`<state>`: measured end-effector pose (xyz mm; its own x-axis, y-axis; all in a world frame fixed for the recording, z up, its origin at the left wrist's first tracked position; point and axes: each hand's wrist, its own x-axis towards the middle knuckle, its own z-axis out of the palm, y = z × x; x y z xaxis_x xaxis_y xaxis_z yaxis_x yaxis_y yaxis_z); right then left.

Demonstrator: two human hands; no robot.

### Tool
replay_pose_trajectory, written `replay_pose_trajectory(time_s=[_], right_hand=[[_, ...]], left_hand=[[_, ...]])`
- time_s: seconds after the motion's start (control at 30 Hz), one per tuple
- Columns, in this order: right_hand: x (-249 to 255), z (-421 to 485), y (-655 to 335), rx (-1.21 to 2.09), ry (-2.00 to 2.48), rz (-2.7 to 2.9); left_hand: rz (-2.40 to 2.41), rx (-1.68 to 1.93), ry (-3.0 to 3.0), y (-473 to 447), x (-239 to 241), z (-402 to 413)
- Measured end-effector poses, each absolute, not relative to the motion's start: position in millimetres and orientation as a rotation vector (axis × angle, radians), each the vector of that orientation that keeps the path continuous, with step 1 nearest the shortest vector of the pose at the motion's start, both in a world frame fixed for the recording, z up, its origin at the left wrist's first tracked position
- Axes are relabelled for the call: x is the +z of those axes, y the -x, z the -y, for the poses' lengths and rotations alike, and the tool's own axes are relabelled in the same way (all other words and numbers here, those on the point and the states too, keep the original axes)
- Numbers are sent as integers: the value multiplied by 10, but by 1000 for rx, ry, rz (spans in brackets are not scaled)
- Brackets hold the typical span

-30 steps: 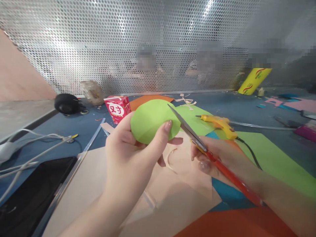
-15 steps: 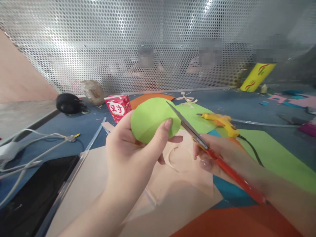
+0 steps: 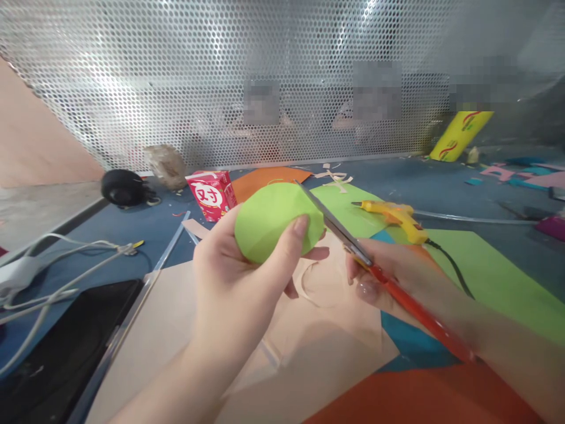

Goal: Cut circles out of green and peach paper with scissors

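Note:
My left hand [image 3: 247,277] pinches a round piece of green paper [image 3: 271,221], thumb on its face and fingers behind it. In my right hand [image 3: 384,274] is a pair of scissors [image 3: 410,306] with red handles, its blades lying along the paper's right edge. A thin green sliver [image 3: 274,181] curls at the paper's top edge. Below both hands lies a large pale peach sheet [image 3: 335,335], with a thin curved offcut [image 3: 309,282] on it.
A yellow glue gun [image 3: 397,218] rests on green sheets at right. A pink-red drink carton [image 3: 212,195] stands behind my left hand. White cables [image 3: 66,259] and a black phone-like slab [image 3: 70,347] lie at left. A perforated metal panel [image 3: 220,70] closes the back.
The green disc has shifted slightly down, and its top edge now shows a thin curled sliver. Both hands keep their grip, and the scissors have barely moved.

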<state>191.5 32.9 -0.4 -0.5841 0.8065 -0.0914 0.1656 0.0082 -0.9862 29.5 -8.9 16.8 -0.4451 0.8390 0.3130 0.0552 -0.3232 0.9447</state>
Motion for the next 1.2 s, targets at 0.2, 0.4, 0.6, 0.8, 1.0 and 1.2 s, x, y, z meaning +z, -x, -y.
replay_pose_trajectory(time_s=[0.2,0.4,0.6,0.8,1.0,1.2], right_hand=[[-2,-328,-1904,1582,1027,1814],[-31,-333,-1938,1441,1015,1911],[-47,-339,-1936,1507,1007,1888],[4,-325,-1920,1598,1017,1851],[-8,-334,-1910,1458,963,1891],[-6,-321,-1928,1464,973,1900]], left_hand=[[-1342,1747,-1172,-307,170,128],[-1283,1730,-1167,-315,153,132],[-1308,1657,-1224,-301,111,133],[-1307,1651,-1245,-300,92,130],[-1301,1731,-1215,-306,123,126],[-1299,1773,-1184,-290,162,118]])
